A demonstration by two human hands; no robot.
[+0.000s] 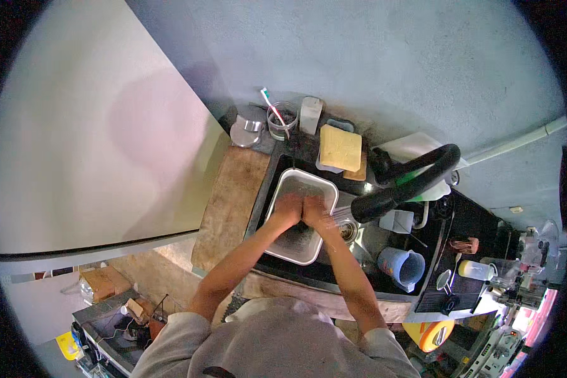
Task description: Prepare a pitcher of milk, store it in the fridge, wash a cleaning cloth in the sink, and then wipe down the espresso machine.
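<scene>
A rectangular tub with a white rim [309, 259] sits in the left part of the dark sink [373, 252], with greyish, cloudy water inside. My left hand [288, 209] and my right hand [315, 211] are side by side in the tub, close together or touching. Their fingers are blurred and hidden in the water, so whether they hold anything does not show. From the black faucet [384, 203], a spray of water falls beside my right wrist. The metal drain [348, 232] lies just right of the tub.
Behind the sink stand a yellow sponge [341, 148], a glass jar [283, 120] with a toothbrush [273, 108], and a white container [310, 115]. A blue pitcher [402, 268] lies tipped at the sink's right. A strainer [444, 280] rests on the ridged drainboard [433, 301].
</scene>
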